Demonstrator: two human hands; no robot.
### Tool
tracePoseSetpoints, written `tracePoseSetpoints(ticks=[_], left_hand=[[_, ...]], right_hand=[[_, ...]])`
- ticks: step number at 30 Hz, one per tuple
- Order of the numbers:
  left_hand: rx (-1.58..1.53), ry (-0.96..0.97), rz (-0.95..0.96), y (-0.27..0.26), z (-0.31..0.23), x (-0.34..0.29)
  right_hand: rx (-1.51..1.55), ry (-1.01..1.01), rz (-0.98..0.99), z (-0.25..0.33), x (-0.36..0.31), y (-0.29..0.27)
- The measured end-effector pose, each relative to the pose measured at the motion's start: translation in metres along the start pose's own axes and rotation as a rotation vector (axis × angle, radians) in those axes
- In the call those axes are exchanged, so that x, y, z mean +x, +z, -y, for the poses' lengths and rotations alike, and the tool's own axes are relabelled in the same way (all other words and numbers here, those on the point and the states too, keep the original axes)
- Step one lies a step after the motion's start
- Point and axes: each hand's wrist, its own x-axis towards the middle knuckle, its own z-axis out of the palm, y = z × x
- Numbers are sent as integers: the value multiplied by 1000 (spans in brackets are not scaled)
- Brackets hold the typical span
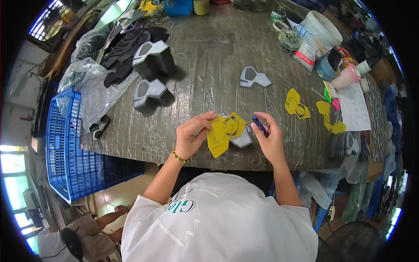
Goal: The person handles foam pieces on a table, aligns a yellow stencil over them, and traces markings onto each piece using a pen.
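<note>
My left hand (192,134), with a beaded bracelet at the wrist, pinches a yellow template (219,139) by its upper left edge. The template is flat, with cut-outs and dark marks. Partly under it lies a grey-and-white cut piece (242,139) on the table near me. My right hand (269,137) holds a dark blue pen (259,125) between thumb and fingers, just right of the template and apart from it. Farther off lies another grey-and-white cut piece (254,77). Two stacks of such pieces, a far stack (153,59) and a nearer stack (152,96), stand at the left.
Two more yellow templates, one (297,104) and another (328,115), lie at the right beside a written sheet (354,107). A pink bottle (347,76) and white bucket (321,29) stand beyond. A blue crate (65,148) adjoins the table's left edge, near clear plastic (94,83).
</note>
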Motion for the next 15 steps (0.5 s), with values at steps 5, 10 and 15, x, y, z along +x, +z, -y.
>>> tracePoseSetpoints(ticks=[5, 10, 15], left_hand=[[-249, -90, -35, 9, 10, 6], [-85, -144, 23, -4, 7, 6], [54, -62, 383, -19, -17, 6]], right_hand=[[159, 75, 85, -11, 9, 2], [266, 188, -40, -5, -1, 2], [-196, 4, -10, 2, -24, 8]])
